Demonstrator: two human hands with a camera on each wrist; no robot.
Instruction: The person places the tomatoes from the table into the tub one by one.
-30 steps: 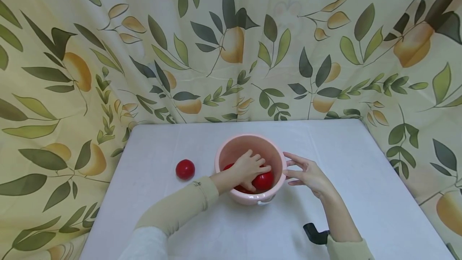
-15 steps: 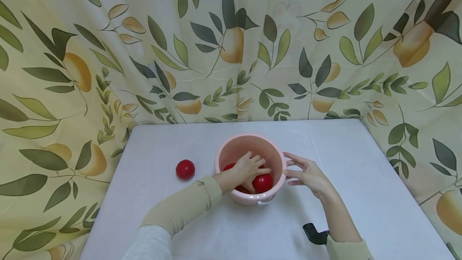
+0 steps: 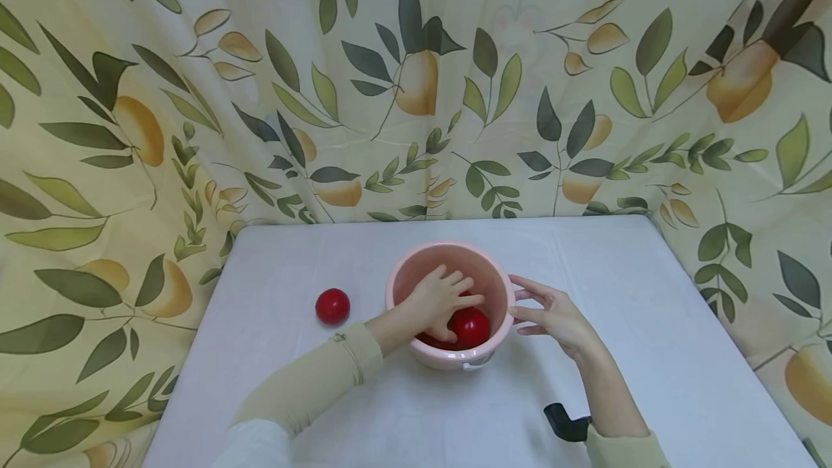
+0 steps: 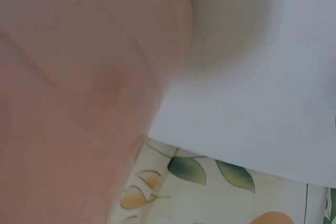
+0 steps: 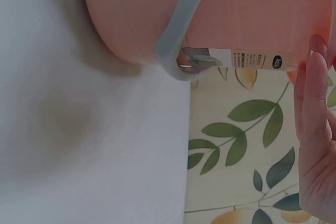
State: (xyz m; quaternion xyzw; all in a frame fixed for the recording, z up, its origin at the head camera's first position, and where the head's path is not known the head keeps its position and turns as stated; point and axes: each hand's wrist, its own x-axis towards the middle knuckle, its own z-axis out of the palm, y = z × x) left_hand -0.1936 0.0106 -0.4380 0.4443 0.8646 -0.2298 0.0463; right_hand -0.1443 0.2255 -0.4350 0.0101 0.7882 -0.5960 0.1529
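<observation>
A pink bucket (image 3: 404, 266) stands upright on the table, with red balls inside. My left hand (image 3: 437, 303) reaches into it with fingers spread. One red ball (image 3: 471, 329) shows between thumb and forefinger; what lies under the palm is hidden. More red shows low beside the thumb. Against the bucket's right side, the fairly straight fingers of my right hand (image 3: 552, 316) touch the wall near the rim. The right wrist view shows these fingers (image 5: 315, 85) along the bucket's side. Another red ball (image 3: 333, 307) lies on the table, left of the bucket.
The white-covered table (image 3: 650, 352) ends at a leaf-and-fruit patterned curtain (image 3: 364, 92). A pale handle (image 5: 181, 24) hangs down the bucket's outside, near a printed label (image 5: 254, 59). By the right sleeve is a black curved piece (image 3: 565, 425).
My left hand has shifted slightly left inside the bucket, and its sleeve has drawn back a little. The ball beside it shows more fully. My right hand and the bucket have stayed put.
</observation>
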